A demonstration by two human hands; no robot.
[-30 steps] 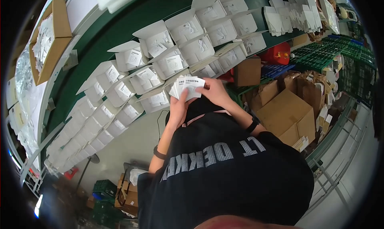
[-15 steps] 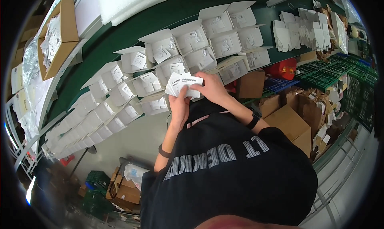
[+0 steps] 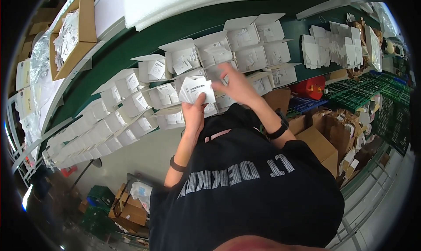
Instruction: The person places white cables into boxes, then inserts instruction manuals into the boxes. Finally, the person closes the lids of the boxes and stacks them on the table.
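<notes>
Nearest: black shirt (image 3: 258, 207), lettered across, both forearms reaching up from it, a dark band at each wrist. Left hand (image 3: 194, 114) pinches a fanned sheaf of white leaflets (image 3: 195, 91), thumb on top of the print, fingers underneath. Sheaf held just above the near rows of boxes. Right hand (image 3: 239, 85) just right of the sheaf, fingers spread and loosely bent, partly blurred; nothing seen in its grasp. Whether a fingertip brushes the sheaf's edge, cannot tell.

Beneath and beyond: open white boxes (image 3: 177, 45) in three slanting rows along a green bench (image 3: 131, 45), flaps raised. Several hold leaflets, others pale coiled cables. Whitish shape in one box beyond the right hand, too smeared to identify.

Right side: large brown carton (image 3: 319, 148), then a red object (image 3: 314, 87), green crates (image 3: 351, 85).

Farther along the bench, right: upright white card blanks (image 3: 334, 47). Far edge: thick white foam sheets (image 3: 188, 1). Upper left: cardboard box (image 3: 89, 25) of white slips (image 3: 68, 37).
</notes>
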